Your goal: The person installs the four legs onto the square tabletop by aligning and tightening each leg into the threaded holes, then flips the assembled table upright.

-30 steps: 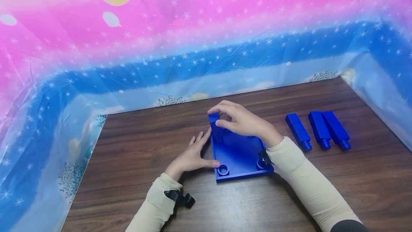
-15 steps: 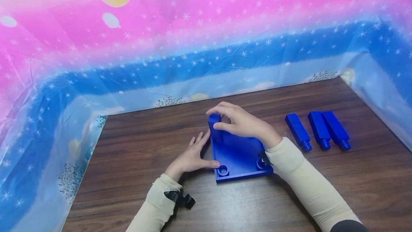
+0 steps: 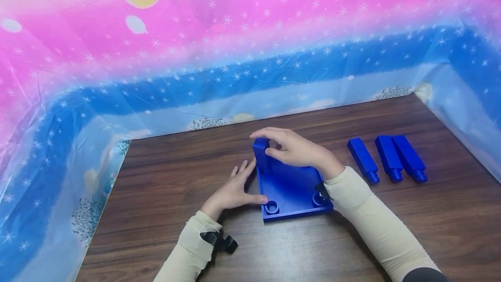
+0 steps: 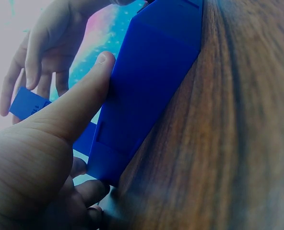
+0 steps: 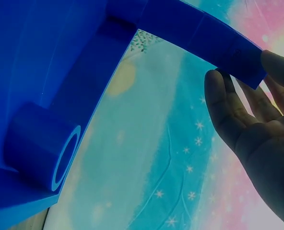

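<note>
A blue square tabletop lies underside up, with a raised rim and round sockets at its corners. One blue table leg stands upright at its far left corner. My right hand holds the top of this leg between thumb and fingers; the right wrist view shows the leg's end between them. My left hand rests along the left side with its fingers spread and straight. Its thumb touches the rim near a socket. The leg's lower end is hidden in the corner.
To the right lie a single blue leg and two more legs side by side, a left one and a right one, threaded ends toward me. A patterned cloth stands behind the wooden table.
The upright leg has turned slightly in its corner. My right fingers have shifted around its top, the thumb moving a little to the right. My left hand and the tabletop keep their places.
</note>
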A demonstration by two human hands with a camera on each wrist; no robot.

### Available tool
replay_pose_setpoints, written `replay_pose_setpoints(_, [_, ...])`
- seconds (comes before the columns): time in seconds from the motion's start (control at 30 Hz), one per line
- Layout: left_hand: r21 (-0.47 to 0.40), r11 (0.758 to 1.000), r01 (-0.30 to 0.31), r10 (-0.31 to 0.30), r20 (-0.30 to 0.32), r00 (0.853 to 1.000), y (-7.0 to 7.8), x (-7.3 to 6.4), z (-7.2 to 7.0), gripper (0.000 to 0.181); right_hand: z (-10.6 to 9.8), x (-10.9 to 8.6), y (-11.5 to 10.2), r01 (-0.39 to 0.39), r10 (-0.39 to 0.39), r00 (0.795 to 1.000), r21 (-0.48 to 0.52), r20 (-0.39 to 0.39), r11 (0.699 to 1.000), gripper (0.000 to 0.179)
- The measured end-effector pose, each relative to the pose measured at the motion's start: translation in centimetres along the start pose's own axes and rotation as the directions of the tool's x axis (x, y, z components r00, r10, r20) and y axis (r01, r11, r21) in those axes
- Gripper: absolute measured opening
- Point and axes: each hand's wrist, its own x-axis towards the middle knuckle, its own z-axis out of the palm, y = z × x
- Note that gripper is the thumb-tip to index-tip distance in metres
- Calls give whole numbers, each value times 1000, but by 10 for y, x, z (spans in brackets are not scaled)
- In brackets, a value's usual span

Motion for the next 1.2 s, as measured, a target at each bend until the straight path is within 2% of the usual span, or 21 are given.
replay_pose_setpoints(0.33, [-1,1000,-10,10,3,1000,-1,1,0,123,0,1,0,-2,1,1000,-10,-21,1000,44])
replay_pose_setpoints(0.63, [-1,1000,11,-11,3,1000,-2,0,0,123,3,1,0,-10,10,999,-2,-52,1000,42])
replay_pose_setpoints(1.2, [-7,1000,-21,21,17,1000,-2,1,-1,124,5,1,-4,-55,53,995,-26,-83,998,42])
